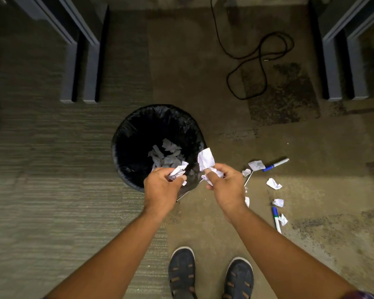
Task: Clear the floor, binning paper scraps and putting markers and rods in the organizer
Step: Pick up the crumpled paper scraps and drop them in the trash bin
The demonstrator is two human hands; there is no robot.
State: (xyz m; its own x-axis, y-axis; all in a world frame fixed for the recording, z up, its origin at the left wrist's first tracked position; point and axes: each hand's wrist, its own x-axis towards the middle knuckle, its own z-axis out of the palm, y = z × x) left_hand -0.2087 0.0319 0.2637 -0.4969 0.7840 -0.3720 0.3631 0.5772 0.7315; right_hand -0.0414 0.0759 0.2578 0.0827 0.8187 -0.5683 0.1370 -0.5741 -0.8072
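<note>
Both sandalled feet [209,277] stand near. Left hand [160,188] clutches crumpled paper [177,172] over the lined bin [125,130]; right hand [227,188] pinches scraps [206,158] at its rim. Scraps already lie inside. Right, loose paper [273,183], two markers [275,165], perhaps a rod [248,179] remain. No organizer visible; carpet [52,190] left lies open.

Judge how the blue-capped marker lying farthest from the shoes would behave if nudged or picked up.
The blue-capped marker looks round-barrelled, so it would probably roll if nudged sideways, though the carpet may slow it. It seems stiff, slim and light, likely easy to pinch up.
</note>
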